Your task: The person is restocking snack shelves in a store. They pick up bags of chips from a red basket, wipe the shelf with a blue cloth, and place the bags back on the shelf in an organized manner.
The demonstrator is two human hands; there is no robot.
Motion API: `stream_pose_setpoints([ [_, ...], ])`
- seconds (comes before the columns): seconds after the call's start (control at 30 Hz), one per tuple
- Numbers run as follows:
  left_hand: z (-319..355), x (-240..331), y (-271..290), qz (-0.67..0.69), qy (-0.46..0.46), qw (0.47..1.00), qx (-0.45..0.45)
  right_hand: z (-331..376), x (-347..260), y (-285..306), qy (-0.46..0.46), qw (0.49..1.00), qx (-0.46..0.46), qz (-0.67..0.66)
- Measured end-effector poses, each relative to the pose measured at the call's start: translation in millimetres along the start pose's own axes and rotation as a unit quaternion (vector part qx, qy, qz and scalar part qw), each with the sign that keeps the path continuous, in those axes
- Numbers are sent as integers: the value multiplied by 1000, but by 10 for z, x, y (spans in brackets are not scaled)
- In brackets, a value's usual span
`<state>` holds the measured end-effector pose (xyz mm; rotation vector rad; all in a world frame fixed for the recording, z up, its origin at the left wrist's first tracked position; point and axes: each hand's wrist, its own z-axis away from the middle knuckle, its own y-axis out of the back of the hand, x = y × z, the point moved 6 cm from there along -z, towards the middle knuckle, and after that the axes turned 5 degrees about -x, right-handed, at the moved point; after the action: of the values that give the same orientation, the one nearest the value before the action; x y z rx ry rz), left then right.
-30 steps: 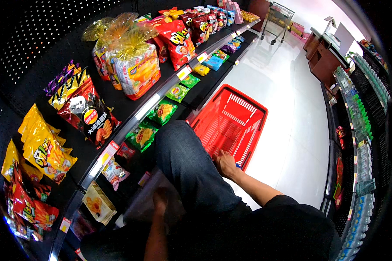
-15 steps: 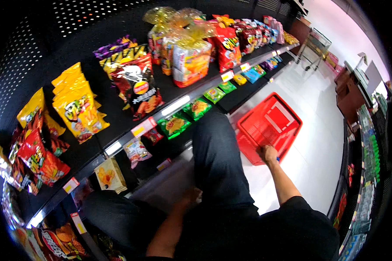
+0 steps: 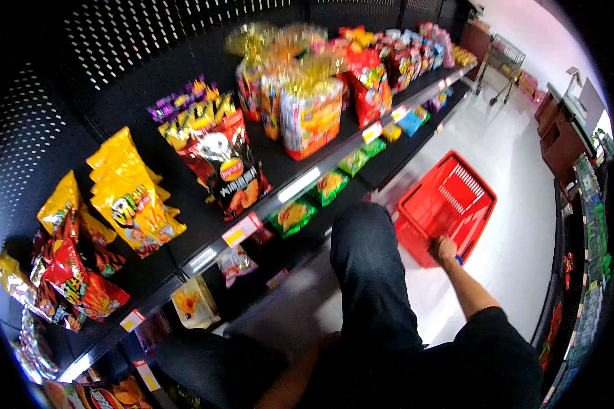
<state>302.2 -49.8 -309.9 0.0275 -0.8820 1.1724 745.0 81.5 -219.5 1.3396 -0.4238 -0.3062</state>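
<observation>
A red plastic shopping basket (image 3: 481,225) with a slotted wall stands on the floor to the right of my bent knee. My right hand (image 3: 445,251) is closed on the near edge of the basket; whether it grips the rim or a folded handle is hard to tell. Low between my legs, my left hand (image 3: 326,339) is dark and mostly hidden, its fingers not readable. On the shelf to the left are yellow snack bags (image 3: 135,201), a dark red chip bag (image 3: 228,167), red snack bags (image 3: 82,279) and bundles in clear wrap with gold tops (image 3: 310,112).
A lower shelf holds green snack packs (image 3: 295,217) and a beige pack (image 3: 194,303). The pale floor (image 3: 518,273) runs along the aisle to a metal cart (image 3: 503,58) and a brown counter (image 3: 563,136). Another stocked shelf (image 3: 590,273) borders the right side.
The view has shifted, so shelf and basket appear lower and further right. The basket's slotted wall shows more plainly. My right hand stays on it; my left hand has become harder to see.
</observation>
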Motion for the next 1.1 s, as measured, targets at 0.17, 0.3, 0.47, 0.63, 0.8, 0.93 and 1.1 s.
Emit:
stream_pose_setpoints([
  [0.17,48,-96,-98,24,48,998,-36,257,92,44,10,999,-20,-35],
  [0.3,1,-23,-108,66,69,994,-51,214,-114,163,13,998,-38,-58],
  [0.47,-258,220,-230,92,85,989,-83,126,-159,174,6,997,-59,-56],
  [0.63,-566,428,-520,97,63,988,-103,68,9,-19,4,997,-41,-62],
  [0.8,-850,442,-764,80,22,991,-100,62,76,-80,44,992,-24,-114],
  [0.93,-1016,342,-867,57,8,996,-74,68,37,-11,83,991,-30,-98],
  [1.1,-956,245,-685,-1,16,1000,-7,10,-32,53,102,987,-67,-108],
])
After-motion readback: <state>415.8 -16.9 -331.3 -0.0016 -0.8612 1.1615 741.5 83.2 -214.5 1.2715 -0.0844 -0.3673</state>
